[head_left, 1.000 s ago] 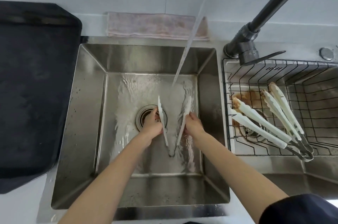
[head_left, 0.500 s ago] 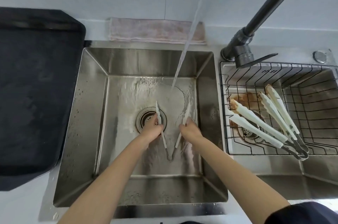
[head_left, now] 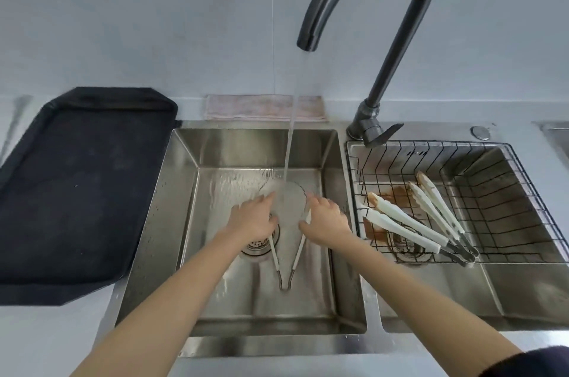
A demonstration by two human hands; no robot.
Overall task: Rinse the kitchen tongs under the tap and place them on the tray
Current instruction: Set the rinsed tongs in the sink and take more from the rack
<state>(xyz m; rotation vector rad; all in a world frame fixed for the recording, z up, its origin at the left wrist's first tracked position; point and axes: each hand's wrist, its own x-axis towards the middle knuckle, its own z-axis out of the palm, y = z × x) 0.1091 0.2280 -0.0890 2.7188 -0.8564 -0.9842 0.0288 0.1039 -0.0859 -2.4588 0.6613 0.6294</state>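
Observation:
White tongs (head_left: 297, 255) with a metal hinge lie spread in a V inside the left sink basin (head_left: 215, 299). My left hand (head_left: 254, 221) holds the left arm of the tongs over the drain. My right hand (head_left: 326, 219) holds the right arm. The upper ends of both arms are hidden under my hands. Water runs from the dark curved tap (head_left: 369, 22) and lands between my hands. A black tray (head_left: 77, 192) sits on the counter to the left of the sink.
A wire basket (head_left: 508, 222) in the right basin holds two more white tongs (head_left: 409, 232), one with brown stains at its tips. A pink cloth (head_left: 264, 107) lies folded behind the sink against the wall.
My hands slid up the tongs toward their tips, nearer the falling water. The view tilted up, and the whole tap now shows.

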